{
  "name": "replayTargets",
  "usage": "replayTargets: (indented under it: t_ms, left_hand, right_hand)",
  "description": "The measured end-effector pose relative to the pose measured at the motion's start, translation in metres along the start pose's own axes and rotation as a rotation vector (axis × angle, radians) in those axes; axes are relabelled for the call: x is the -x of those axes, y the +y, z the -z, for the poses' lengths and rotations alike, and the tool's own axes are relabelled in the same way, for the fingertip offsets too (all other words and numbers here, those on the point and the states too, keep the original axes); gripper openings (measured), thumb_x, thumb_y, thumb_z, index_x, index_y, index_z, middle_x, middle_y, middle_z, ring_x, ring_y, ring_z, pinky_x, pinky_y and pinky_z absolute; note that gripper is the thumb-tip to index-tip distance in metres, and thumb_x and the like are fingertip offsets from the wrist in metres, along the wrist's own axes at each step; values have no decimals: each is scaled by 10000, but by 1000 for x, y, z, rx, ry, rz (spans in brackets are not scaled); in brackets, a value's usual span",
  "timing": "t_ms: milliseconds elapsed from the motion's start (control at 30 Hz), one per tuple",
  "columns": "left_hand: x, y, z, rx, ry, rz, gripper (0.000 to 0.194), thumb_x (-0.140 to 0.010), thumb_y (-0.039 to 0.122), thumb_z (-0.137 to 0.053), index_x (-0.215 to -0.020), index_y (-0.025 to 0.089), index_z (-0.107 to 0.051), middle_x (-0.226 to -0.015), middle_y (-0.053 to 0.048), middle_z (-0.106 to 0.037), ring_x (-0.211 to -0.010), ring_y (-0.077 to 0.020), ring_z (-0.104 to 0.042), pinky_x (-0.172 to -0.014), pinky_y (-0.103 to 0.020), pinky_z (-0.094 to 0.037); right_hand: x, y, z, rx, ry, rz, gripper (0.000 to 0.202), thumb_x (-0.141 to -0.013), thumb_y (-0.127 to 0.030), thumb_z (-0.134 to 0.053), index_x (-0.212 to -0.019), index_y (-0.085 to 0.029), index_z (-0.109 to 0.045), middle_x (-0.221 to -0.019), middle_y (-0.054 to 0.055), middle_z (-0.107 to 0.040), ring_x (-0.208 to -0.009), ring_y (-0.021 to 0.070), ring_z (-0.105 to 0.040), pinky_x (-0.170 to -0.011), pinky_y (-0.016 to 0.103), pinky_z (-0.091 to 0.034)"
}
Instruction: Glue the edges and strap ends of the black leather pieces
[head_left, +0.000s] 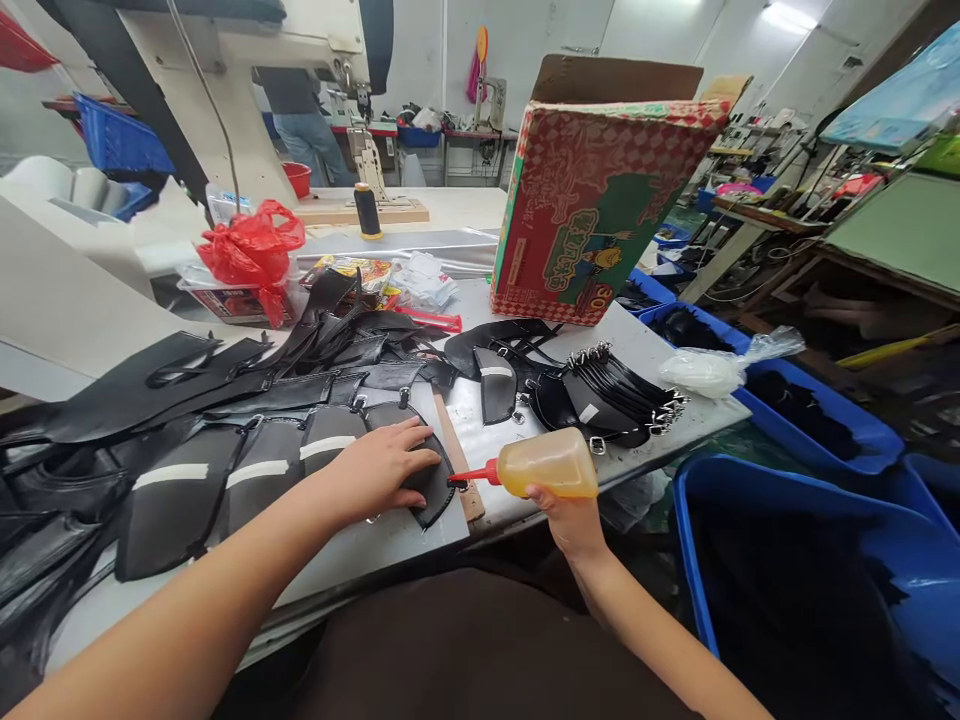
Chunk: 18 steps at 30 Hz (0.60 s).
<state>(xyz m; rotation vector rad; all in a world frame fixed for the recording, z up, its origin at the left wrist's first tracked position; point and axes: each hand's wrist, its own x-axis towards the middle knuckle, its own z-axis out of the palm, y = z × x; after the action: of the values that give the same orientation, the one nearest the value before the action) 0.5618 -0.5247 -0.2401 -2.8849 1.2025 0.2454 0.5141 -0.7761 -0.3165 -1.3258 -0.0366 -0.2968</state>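
My right hand (574, 520) is wrapped round a squeeze bottle (551, 462) of yellowish glue-like liquid, tilted on its side. Its red nozzle points left, and the tip is at the edge of a black leather piece (431, 490), close to a small strap loop there. My left hand (386, 465) lies on that piece with its fingers spread, pressing it to the table. To the left, several similar black pieces with pale strips (259, 470) lie overlapping in a row. Right of the nozzle rest another black piece (496, 385) and a stack of black pieces with metal buckles (611, 400).
A red and green cardboard box (592, 210) stands at the table's back. Behind are a sewing machine (247, 90), a black thread spool (367, 212) and a red plastic bag (251, 250). Blue bins (694, 560) stand on the right. Another person (304, 120) is in the background.
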Motion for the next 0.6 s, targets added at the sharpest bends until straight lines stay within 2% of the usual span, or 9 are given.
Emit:
replayTargets:
  t_ms: [167,400,600]
  left_hand:
    - [0,0,0,17,12,-5,473,-681,390,-735,-1117,244,-622,-1327,-112,-512,-1251,-312,-440,-999,-421,-417]
    - [0,-1,-1,14,-9,-6,467,-698,403,-718,-1124,240,-616,-1335,-114,-502,-1250,-304,-443,-1001,-409,-414]
    - [0,-1,-1,31,-17,6,470,-702,402,-714,-1131,238,-613,-1342,-114,-497,-1243,-302,-453,-1000,-401,-417]
  right_hand:
    - [-1,7,3,16,16,-5,352,-585,-398,-817,-833,-188,-683,-776,58,-702,-704,213,-652,-657,325,-572]
    - [-5,17,2,-1,62,-48,412,-563,-379,-829,-883,-187,-654,-812,54,-694,-723,225,-646,-591,340,-569]
    - [-4,15,2,7,57,-44,397,-582,-389,-820,-875,-191,-640,-801,52,-682,-704,224,-634,-572,346,-566]
